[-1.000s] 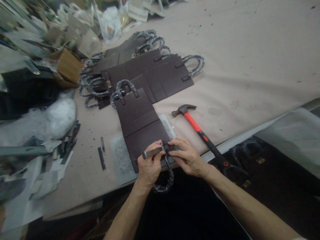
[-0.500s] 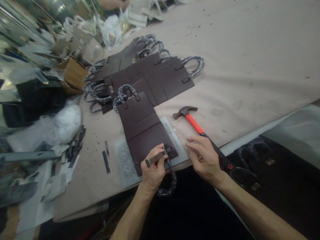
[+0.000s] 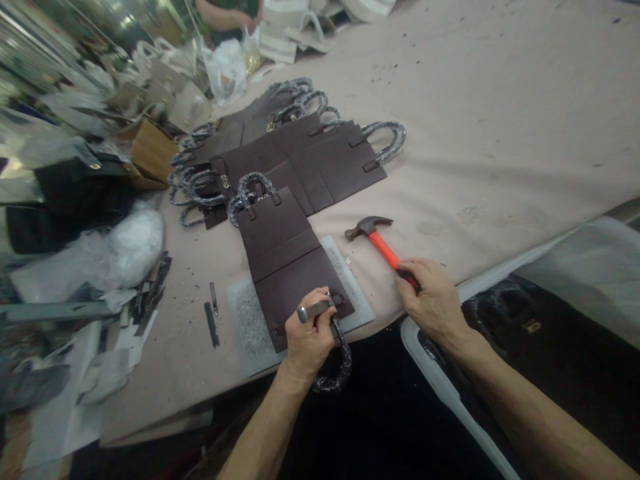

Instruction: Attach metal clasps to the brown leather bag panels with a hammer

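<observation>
My left hand [image 3: 307, 340] is closed around a metal punch [image 3: 314, 310], its tip hidden near a handle tab at the panel's near edge. Beneath it lies a dark brown leather bag panel [image 3: 287, 247] with plastic-wrapped handles, one handle [image 3: 343, 363] hanging over the table's front edge. A pale, scuffed board [image 3: 247, 327] lies under the panel. To the right, my right hand [image 3: 433, 297] is wrapped around the dark grip of a claw hammer [image 3: 383, 250]. The hammer has an orange-red shaft, and its head rests on or close to the table.
More brown bag panels [image 3: 300, 160] lie overlapped behind. Two thin dark tools [image 3: 211, 323] rest left of the board. Plastic bags [image 3: 135, 230], offcuts and a cardboard box [image 3: 153, 150] crowd the left. Another person's arm [image 3: 225, 15] shows at the back. Dark bags [image 3: 525, 333] sit below at right.
My right hand has moved right and closed around the hammer's grip; before, it was beside the handle with fingers loosely curled. My left hand stays at the panel with the punch.
</observation>
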A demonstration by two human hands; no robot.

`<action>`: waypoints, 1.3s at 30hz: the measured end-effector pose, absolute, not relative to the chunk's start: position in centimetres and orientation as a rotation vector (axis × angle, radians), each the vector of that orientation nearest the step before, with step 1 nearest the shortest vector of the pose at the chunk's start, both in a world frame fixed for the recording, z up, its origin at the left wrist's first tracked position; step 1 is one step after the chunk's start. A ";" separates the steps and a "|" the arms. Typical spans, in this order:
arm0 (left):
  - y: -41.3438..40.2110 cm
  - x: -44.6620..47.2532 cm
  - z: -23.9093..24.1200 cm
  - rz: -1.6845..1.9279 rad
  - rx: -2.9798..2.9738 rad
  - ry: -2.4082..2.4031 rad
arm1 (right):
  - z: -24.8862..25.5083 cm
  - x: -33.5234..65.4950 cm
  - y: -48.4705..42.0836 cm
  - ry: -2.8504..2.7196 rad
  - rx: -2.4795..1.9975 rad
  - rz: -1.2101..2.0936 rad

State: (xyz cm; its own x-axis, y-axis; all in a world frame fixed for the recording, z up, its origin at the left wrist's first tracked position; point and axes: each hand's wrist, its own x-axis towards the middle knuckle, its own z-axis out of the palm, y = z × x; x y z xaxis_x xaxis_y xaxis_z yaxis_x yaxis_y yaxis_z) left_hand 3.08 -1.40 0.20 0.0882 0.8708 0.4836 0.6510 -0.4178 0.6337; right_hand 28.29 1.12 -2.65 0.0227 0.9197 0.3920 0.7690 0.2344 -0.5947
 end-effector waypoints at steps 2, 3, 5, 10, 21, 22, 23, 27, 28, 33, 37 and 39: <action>-1.3 3.2 0.3 1.217 2.132 1.522 | -2.7 28.4 1.5 -1.844 -1.659 0.262; -1.3 3.3 0.3 1.210 2.133 1.519 | -2.6 28.5 1.8 -1.874 -1.722 0.270; -1.2 3.5 0.3 1.206 2.115 1.521 | -2.1 28.8 2.7 -1.912 -1.839 0.336; -1.0 3.6 0.2 1.197 2.029 1.515 | 0.4 29.3 5.4 -1.502 -1.869 1.240; -0.8 4.2 0.9 1.195 1.997 1.507 | 10.4 27.3 2.9 -1.412 -1.668 1.271; -0.8 4.2 0.9 1.196 1.992 1.508 | 11.9 27.6 2.0 -1.603 -1.613 1.028; -0.8 4.2 1.0 1.190 1.989 1.509 | 13.2 28.0 1.2 -1.774 -1.538 0.788; -0.8 4.2 0.9 1.157 1.985 1.534 | 15.9 28.3 -1.1 -2.264 -1.271 0.249; -0.8 4.2 0.8 1.150 1.973 1.546 | 16.1 28.2 -1.4 -2.355 -1.268 0.210; -0.9 4.0 0.5 1.099 1.933 1.549 | 17.0 27.0 -2.3 -2.276 -1.307 0.052; -0.8 4.0 0.4 1.070 1.955 1.579 | 17.4 26.7 -2.4 -2.354 -1.200 -0.030; -0.8 4.0 0.3 1.067 1.960 1.585 | 17.7 26.8 -2.3 -2.509 -1.214 0.034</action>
State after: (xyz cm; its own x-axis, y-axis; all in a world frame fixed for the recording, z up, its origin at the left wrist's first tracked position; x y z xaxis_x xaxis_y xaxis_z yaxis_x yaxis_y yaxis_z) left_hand 3.96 -0.83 0.25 0.0647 0.9493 0.3077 0.6424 -0.2756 0.7151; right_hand 26.78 -2.29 17.67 -0.5704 0.7637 0.3024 0.7553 0.6323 -0.1722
